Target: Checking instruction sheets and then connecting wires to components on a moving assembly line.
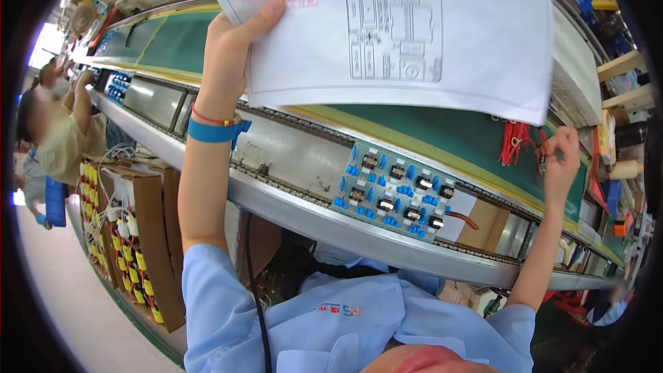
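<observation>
My left hand [243,36] grips the left edge of a large white paper sheet [304,72], thumb on its printed face. A layout drawing and a red stamp show on the sheet, raised over the conveyor. Off to the right, my right hand [563,159] has its fingers curled together on a few red wires [542,145], though the fingertips are small in view. A bunch of red wires [513,144] hangs beside it, partly behind the paper. Below the sheet, a circuit board panel [378,195] with blue and black components rests across the rails, apart from both hands.
A green conveyor belt [183,40] runs behind the metal rail [293,207]. More blue-dotted boards [117,88] lie farther left on the line. At lower left stands a cardboard box [153,235] with yellow-wrapped parts. A co-worker [59,124] is at the far left.
</observation>
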Action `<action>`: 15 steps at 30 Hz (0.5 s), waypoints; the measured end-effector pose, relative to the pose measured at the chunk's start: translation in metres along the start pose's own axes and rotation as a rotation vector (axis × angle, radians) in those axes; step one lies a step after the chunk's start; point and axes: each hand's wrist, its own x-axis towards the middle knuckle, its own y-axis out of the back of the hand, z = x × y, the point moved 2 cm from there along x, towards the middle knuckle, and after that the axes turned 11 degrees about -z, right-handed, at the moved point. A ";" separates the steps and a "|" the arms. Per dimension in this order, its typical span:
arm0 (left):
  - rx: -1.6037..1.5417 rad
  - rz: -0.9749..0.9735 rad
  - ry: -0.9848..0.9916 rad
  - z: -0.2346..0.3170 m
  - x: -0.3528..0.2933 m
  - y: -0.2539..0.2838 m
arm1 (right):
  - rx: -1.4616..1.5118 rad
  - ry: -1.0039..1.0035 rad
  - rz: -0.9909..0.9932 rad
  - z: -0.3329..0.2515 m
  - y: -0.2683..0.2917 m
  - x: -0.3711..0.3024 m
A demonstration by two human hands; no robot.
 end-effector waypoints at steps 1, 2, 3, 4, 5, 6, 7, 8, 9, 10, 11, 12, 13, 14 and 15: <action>0.020 -0.007 0.043 -0.002 -0.001 -0.001 | 0.015 -0.010 -0.014 0.001 -0.006 0.004; 0.040 -0.016 0.085 -0.005 -0.002 -0.001 | 0.030 -0.022 -0.028 0.004 -0.011 0.007; 0.025 -0.024 0.080 -0.008 -0.002 -0.001 | 0.035 -0.024 -0.046 0.009 -0.016 0.008; 0.004 -0.020 0.093 -0.013 -0.004 0.000 | 0.040 -0.023 -0.068 0.013 -0.020 0.009; -0.014 -0.008 0.105 -0.014 -0.006 0.000 | 0.049 -0.019 -0.060 0.013 -0.023 0.010; -0.026 -0.004 0.101 -0.014 -0.008 -0.001 | 0.066 -0.023 -0.039 0.017 -0.028 0.007; -0.005 -0.025 0.125 -0.013 -0.008 -0.002 | 0.061 -0.038 -0.033 0.020 -0.030 0.005; 0.021 -0.044 0.152 -0.014 -0.009 -0.003 | 0.062 -0.053 -0.030 0.024 -0.033 0.000; 0.010 -0.035 0.150 -0.015 -0.008 -0.004 | 0.070 -0.086 -0.059 0.028 -0.034 -0.002; 0.027 -0.041 0.160 -0.014 -0.008 -0.003 | 0.007 -0.009 -0.048 0.027 -0.035 -0.003; 0.046 -0.048 0.172 -0.015 -0.009 -0.003 | 0.022 -0.037 -0.033 0.027 -0.035 -0.003; 0.044 -0.044 0.176 -0.015 -0.010 -0.003 | 0.037 -0.066 -0.016 0.027 -0.035 -0.003; 0.046 -0.041 0.175 -0.015 -0.011 -0.002 | 0.039 -0.067 -0.021 0.025 -0.036 -0.003; 0.049 -0.039 0.173 -0.016 -0.011 -0.002 | 0.098 -0.098 -0.005 0.024 -0.036 -0.003; 0.051 -0.039 0.177 -0.016 -0.011 -0.003 | 0.156 -0.129 0.012 0.024 -0.036 -0.002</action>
